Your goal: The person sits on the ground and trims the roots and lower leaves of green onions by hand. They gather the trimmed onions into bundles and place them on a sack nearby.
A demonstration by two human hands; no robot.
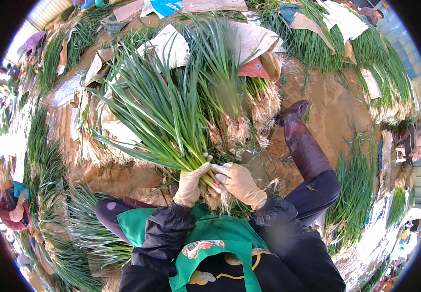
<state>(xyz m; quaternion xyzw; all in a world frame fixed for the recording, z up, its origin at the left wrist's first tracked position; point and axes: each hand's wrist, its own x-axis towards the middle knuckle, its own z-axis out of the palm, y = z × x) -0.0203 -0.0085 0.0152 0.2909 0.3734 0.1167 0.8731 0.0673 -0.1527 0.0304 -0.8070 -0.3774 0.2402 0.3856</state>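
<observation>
A bunch of green onions [181,135] fans out up and to the left from my gloved hands, its pale stems and roots hanging above my green apron [228,230]. Around the stems, just above the roots, my left hand [192,184] is closed. My right hand [241,182] has its thumb and fingers pinched at the right side of the same stems; whether it grips a single stalk is hidden. Both hands wear cream rubber gloves. Beyond the bunch, more green onions [238,126] with pinkish stem ends and tangled roots lie on the ground.
White sacks [252,40] and a red sheet [253,69] cover part of the heap ahead. My brown boot [303,146] stretches over wet muddy ground [327,98]. Onion piles [356,197] lie at right and left [46,164]. A person [13,211] sits at far left.
</observation>
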